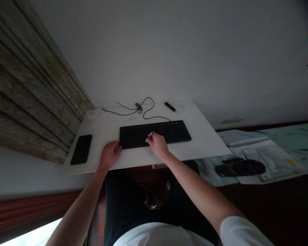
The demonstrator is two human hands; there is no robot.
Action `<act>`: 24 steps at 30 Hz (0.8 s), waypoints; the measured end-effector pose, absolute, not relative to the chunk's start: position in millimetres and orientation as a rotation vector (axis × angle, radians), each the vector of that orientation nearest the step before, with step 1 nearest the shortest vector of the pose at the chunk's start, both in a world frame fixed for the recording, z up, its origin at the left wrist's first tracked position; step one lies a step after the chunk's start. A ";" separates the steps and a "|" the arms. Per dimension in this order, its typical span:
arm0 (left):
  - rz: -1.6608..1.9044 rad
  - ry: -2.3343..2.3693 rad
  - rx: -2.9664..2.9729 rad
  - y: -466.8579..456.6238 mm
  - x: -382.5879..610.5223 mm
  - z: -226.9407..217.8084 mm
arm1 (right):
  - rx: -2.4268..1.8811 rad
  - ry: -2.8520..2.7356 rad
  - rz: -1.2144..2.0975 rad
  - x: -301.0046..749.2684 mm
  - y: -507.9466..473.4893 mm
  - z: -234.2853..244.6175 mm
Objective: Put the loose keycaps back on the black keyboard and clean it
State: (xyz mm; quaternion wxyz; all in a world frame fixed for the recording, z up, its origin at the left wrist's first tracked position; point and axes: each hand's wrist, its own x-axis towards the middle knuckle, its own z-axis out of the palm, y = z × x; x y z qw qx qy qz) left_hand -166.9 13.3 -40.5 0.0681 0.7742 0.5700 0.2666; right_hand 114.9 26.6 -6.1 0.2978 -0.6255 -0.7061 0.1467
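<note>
A black wired keyboard (pixel 155 134) lies on a white desk (pixel 202 136). My right hand (pixel 157 145) is over its middle, shut on a thin blue-handled stick (pixel 151 135). The stick's white tip (pixel 146 140) touches the keys; it could be a swab, but the picture does not settle that. My left hand (pixel 110 154) rests on the desk with its fingers apart, touching the keyboard's left corner. It holds nothing.
A black smartphone (pixel 81 149) lies at the desk's left. Behind the keyboard are its looped black cable (pixel 141 109) and a small black stick-shaped object (pixel 170 106). A patterned curtain (pixel 28 85) hangs left, a wall stands behind, and papers and a dark bag (pixel 240 167) lie right.
</note>
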 end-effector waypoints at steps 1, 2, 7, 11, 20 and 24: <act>0.800 1.715 2.334 13.7 -167.2 -40.8 | -1.671 -1.875 0.366 122.9 26.0 -6.3; 0.796 1.712 2.337 14.0 -167.4 -41.1 | -1.675 -1.874 0.346 131.2 25.5 -6.5; 0.789 1.714 2.333 13.9 -167.0 -40.1 | -1.688 -1.869 0.276 177.3 24.3 -8.7; 0.766 1.717 2.334 13.1 -166.4 -38.4 | -1.725 -1.848 0.186 215.8 23.7 -11.8; 0.771 1.717 2.326 12.8 -165.8 -38.1 | -1.834 -1.827 0.029 292.5 20.9 -13.3; 0.765 1.723 2.326 12.8 -164.9 -37.2 | -1.899 -1.793 -0.061 320.7 18.3 -9.8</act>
